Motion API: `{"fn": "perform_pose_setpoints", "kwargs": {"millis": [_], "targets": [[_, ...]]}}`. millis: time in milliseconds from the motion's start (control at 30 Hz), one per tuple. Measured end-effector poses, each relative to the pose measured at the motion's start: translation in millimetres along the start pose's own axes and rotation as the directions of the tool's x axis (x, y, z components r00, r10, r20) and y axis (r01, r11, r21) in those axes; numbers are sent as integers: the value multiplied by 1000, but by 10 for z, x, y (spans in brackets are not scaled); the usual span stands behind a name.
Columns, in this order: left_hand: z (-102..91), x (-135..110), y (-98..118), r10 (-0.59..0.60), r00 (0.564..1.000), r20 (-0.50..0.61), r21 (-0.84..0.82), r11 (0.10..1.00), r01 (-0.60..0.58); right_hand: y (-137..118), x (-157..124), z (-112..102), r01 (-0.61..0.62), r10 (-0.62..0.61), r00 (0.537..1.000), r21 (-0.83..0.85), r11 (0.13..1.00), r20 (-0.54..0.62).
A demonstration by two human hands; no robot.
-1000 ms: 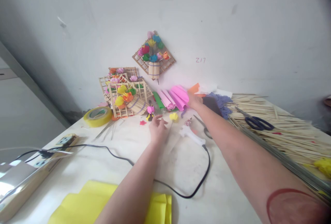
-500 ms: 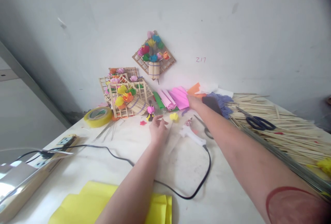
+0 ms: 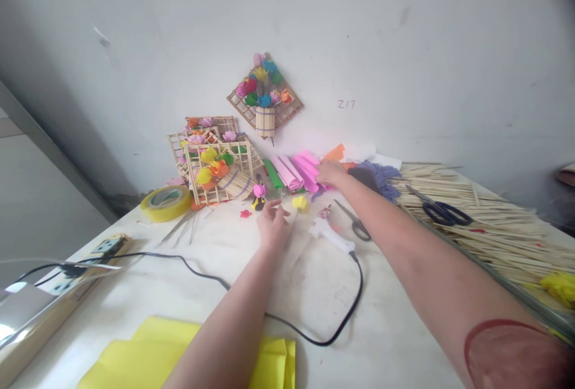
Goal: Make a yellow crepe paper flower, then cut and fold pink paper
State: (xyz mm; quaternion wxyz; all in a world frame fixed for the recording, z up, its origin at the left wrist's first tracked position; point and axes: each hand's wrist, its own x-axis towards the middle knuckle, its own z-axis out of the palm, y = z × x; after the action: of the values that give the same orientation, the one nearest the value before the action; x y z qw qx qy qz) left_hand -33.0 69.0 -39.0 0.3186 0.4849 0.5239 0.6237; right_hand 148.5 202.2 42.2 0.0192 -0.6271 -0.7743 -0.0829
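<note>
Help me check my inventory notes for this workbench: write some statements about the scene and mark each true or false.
1. The right hand is at the bright pink paper. True.
2. The white glue gun lies to the left of the left hand. False: it lies to that hand's right.
3. The dark-handled scissors lie on the thin wooden sticks. True.
4. The large tape roll is blue. False: it is yellow.
5. A diamond-shaped flower piece is up on the wall. True.
</note>
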Motion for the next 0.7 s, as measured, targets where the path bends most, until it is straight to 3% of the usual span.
{"fn": "perform_pose_setpoints", "kwargs": {"millis": [67, 167, 400, 700], "targets": [[1, 0, 0, -4, 1000, -5, 2, 1000, 4, -154, -6, -90, 81, -79, 991, 12, 997, -103], [-3, -2, 11, -12, 1000, -8, -2, 1000, 12, -415, 2, -166, 109, -101, 992, 113, 988, -79], [-1, -8, 28, -30, 1000, -7, -26, 999, 30, -760, 127, -101, -131, 91, 985, 289, 948, 147], [5, 7, 4, -22, 1000, -4, 11, 1000, 22, -841, 361, 108, -296, 206, 944, 393, 870, 257]]}}
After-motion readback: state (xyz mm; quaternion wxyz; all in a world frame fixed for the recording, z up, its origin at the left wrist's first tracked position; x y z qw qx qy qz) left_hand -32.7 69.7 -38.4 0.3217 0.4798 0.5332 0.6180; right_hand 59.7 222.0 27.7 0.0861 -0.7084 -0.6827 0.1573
